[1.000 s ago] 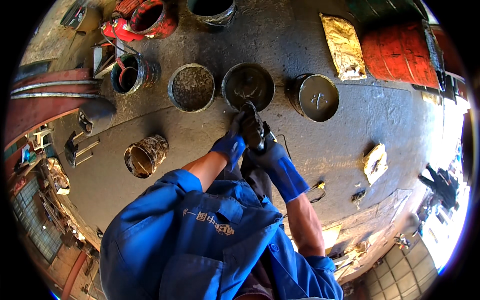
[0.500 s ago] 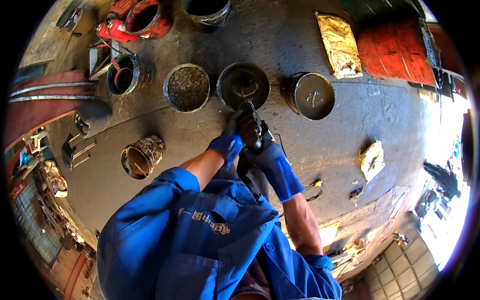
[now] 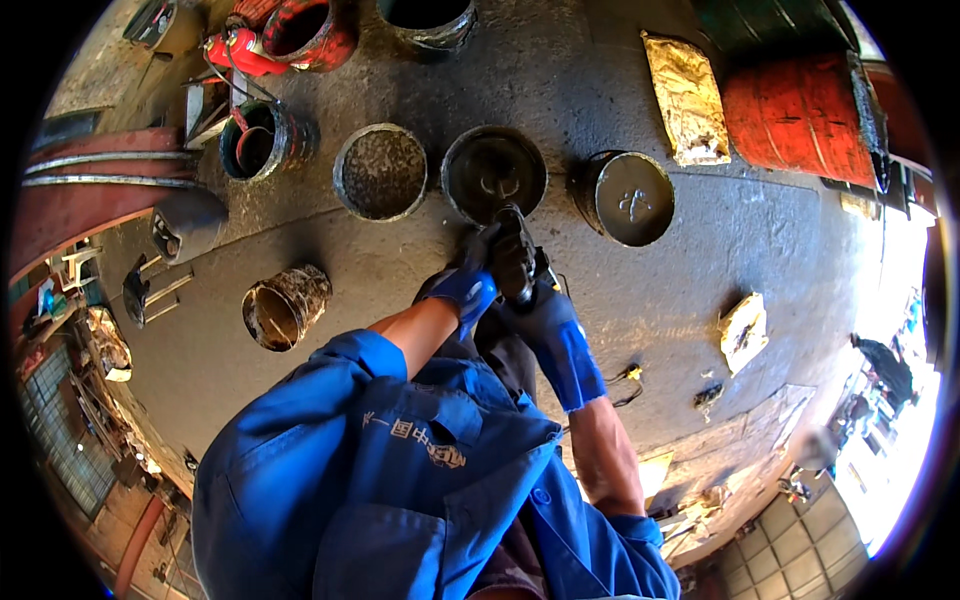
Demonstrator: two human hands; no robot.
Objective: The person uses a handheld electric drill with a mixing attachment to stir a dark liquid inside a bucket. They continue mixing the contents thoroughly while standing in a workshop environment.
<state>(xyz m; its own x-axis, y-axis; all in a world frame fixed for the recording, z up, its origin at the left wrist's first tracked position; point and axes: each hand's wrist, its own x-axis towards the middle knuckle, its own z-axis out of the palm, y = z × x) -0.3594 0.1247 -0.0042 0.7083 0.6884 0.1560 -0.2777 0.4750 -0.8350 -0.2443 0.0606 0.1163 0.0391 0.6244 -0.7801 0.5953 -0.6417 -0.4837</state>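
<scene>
Both my hands wear blue gloves and are closed around a dark hand-held power mixer (image 3: 514, 258). My left hand (image 3: 466, 288) grips its left side. At the rear handle is my right hand (image 3: 545, 328). The mixer's front end points into the middle bucket (image 3: 543, 176), which holds dark grey liquid with a pale curved mark on its surface. How deep the tool's end reaches is hidden. To the right stands a bucket of smoother grey slurry (image 3: 633, 198) with light streaks on top. A bucket with speckled, crusty contents (image 3: 380, 172) stands left of the middle one.
A stained bucket (image 3: 284, 308) lies tipped at left, near a small stool (image 3: 150, 292). Beyond are red fire extinguishers (image 3: 240, 52), more open drums, a yellowish sack (image 3: 688, 100) and a red drum (image 3: 795, 115). A cable (image 3: 632, 376) lies on the floor at right.
The view has shifted slightly, so the surroundings sit a little differently. Both hands keep their grip, and the mixer stays over the middle bucket.
</scene>
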